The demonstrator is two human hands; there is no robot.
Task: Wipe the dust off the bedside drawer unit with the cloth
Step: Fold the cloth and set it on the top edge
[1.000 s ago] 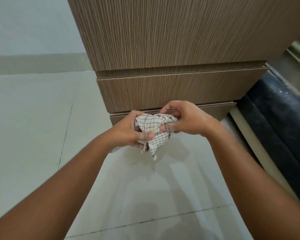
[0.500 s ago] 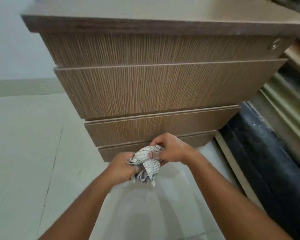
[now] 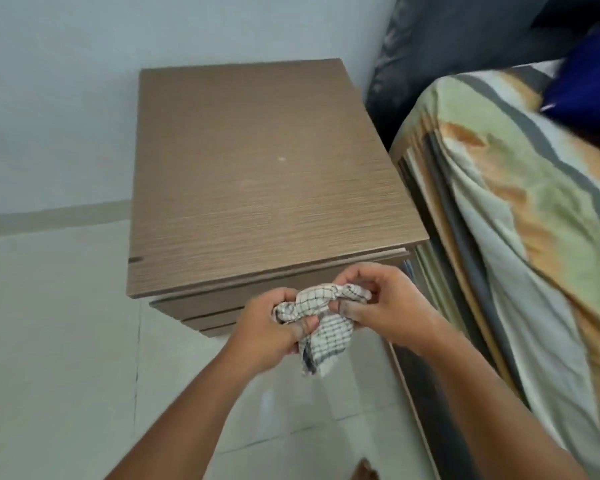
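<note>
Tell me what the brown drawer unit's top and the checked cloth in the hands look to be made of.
The brown drawer unit looks like wood-grain laminate over board: fine, even parallel lines, a matte sheen, and a small chip at the left front edge; solid wood cannot be ruled out. The white checked cloth, bunched between the left hand and right hand, looks like thin woven cotton: soft crumpling, dark grid lines.

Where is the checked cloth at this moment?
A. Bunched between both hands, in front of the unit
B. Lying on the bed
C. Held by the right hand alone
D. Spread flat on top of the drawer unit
A: the cloth is crumpled between the left hand and the right hand, in front of the drawer unit, not touching its top.
</note>
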